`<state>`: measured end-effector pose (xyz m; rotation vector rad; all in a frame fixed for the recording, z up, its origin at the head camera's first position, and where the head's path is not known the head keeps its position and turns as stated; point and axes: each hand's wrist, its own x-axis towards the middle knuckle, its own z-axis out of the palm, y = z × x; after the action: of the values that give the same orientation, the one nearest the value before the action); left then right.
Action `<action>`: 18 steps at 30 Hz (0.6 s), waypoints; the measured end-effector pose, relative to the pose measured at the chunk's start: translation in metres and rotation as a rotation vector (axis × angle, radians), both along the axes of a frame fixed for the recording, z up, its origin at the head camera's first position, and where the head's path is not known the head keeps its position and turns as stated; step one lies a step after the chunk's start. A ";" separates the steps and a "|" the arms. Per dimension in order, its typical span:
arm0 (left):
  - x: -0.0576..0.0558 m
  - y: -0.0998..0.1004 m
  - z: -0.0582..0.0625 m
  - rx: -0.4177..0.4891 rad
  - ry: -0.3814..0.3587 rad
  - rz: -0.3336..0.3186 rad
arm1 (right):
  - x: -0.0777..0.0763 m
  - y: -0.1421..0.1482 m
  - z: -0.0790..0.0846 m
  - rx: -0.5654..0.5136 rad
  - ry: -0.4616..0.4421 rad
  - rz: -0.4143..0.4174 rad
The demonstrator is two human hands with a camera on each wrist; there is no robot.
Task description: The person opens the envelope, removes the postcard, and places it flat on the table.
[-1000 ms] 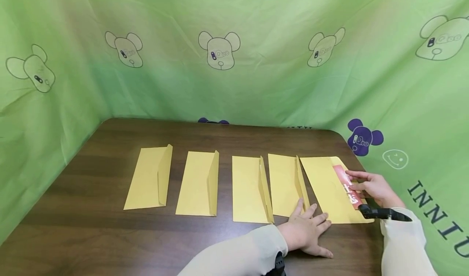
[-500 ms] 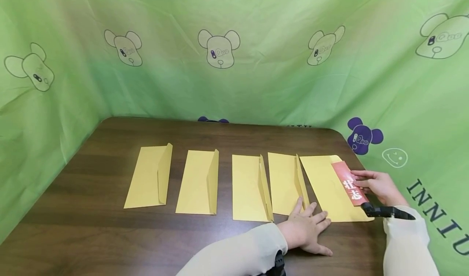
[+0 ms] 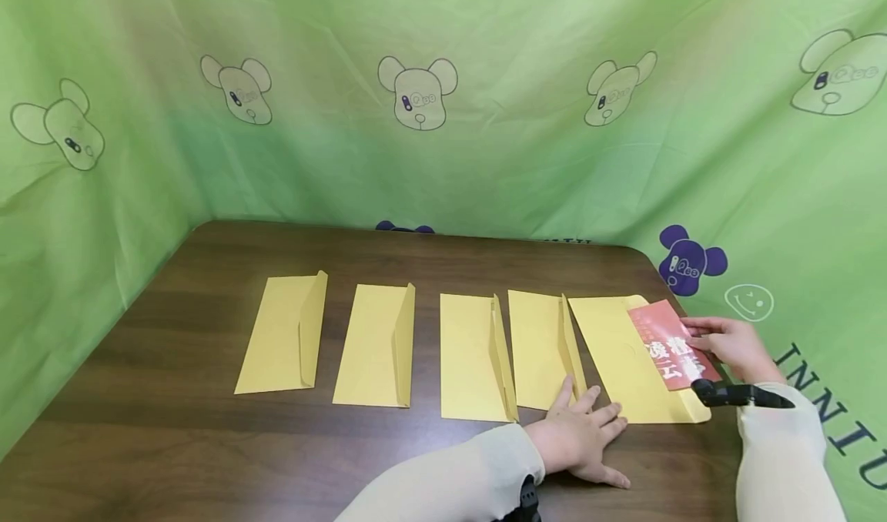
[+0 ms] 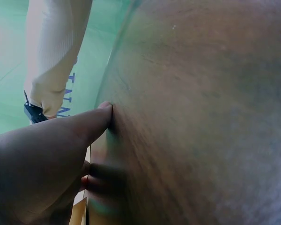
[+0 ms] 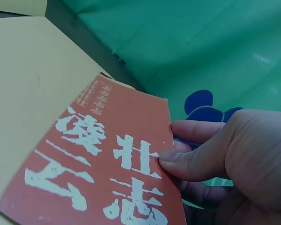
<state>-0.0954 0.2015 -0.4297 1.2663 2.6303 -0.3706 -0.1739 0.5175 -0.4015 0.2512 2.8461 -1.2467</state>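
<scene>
A red card [image 3: 658,326] with large white characters is pinched along its right edge by my right hand [image 3: 738,349]. Thumb and fingers hold that edge in the right wrist view, where the card [image 5: 136,115] slants across the mouth of the rightmost yellow envelope [image 5: 33,79]. The card's left edge meets the envelope's opening, beside the flap on the right. My left hand [image 3: 578,437] lies spread, its fingertips at the lower corners of the fourth envelope [image 3: 537,345] and the rightmost envelope [image 3: 613,353]. Its thumb rests against the tabletop in the left wrist view.
Three more yellow envelopes [image 3: 284,337], with flaps half raised on their right sides, lie in a row to the left on the dark wooden table [image 3: 208,453]. A green printed cloth [image 3: 485,183] hangs behind and beside the table. A black wrist mount [image 3: 751,396] extends over the rightmost envelope's flap.
My right hand has moved to the right with the red card. A narrow strip of the card showed before; a much wider part shows now. My left hand has stayed in place.
</scene>
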 end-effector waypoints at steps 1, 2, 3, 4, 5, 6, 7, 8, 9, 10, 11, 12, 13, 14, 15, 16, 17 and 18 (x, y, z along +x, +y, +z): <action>0.000 0.000 0.000 -0.001 0.002 0.000 | 0.000 0.001 0.002 0.026 0.002 0.001; 0.000 0.001 0.000 -0.002 0.003 0.000 | -0.001 0.003 0.004 0.049 0.002 0.001; 0.001 0.001 -0.001 -0.003 0.004 0.002 | -0.001 0.004 0.005 0.081 0.005 0.001; 0.001 0.001 -0.001 -0.005 0.003 0.004 | -0.002 0.005 0.007 0.093 0.002 0.005; 0.001 0.001 -0.001 -0.008 0.002 0.005 | -0.002 0.005 0.009 0.110 0.002 0.008; 0.001 0.002 -0.001 -0.008 0.001 0.005 | -0.002 0.006 0.011 0.129 0.004 0.008; 0.002 0.002 -0.001 -0.009 -0.001 0.006 | -0.002 0.007 0.012 0.125 0.001 0.005; 0.002 0.002 -0.001 -0.009 -0.002 0.006 | -0.003 0.007 0.014 0.128 0.002 0.004; 0.002 0.002 -0.001 -0.010 -0.002 0.007 | -0.003 0.007 0.015 0.133 0.006 0.002; 0.002 0.002 0.000 -0.010 -0.003 0.008 | -0.003 0.008 0.017 0.120 0.005 -0.002; 0.002 0.002 0.000 -0.010 -0.003 0.008 | -0.003 0.008 0.018 0.120 0.011 -0.007; 0.002 0.002 0.000 -0.010 -0.003 0.009 | -0.004 0.009 0.020 0.119 0.014 -0.010; 0.002 0.002 0.000 -0.011 -0.004 0.011 | -0.004 0.009 0.021 0.114 0.014 -0.018; 0.002 0.002 0.000 -0.012 -0.003 0.011 | -0.004 0.010 0.023 0.121 0.018 -0.020; 0.002 0.002 0.000 -0.013 -0.004 0.013 | -0.005 0.010 0.025 0.133 0.025 -0.021; 0.002 0.002 0.000 -0.014 -0.006 0.014 | -0.005 0.011 0.027 0.136 0.032 -0.024; 0.002 0.002 0.000 -0.015 -0.007 0.014 | -0.006 0.012 0.029 0.149 0.044 -0.027; 0.002 0.002 0.000 -0.016 -0.009 0.014 | -0.006 0.013 0.030 0.151 0.054 -0.033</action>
<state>-0.0935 0.2037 -0.4297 1.2408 2.6222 -0.3828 -0.1798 0.5303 -0.3713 0.2722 2.9981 -1.0610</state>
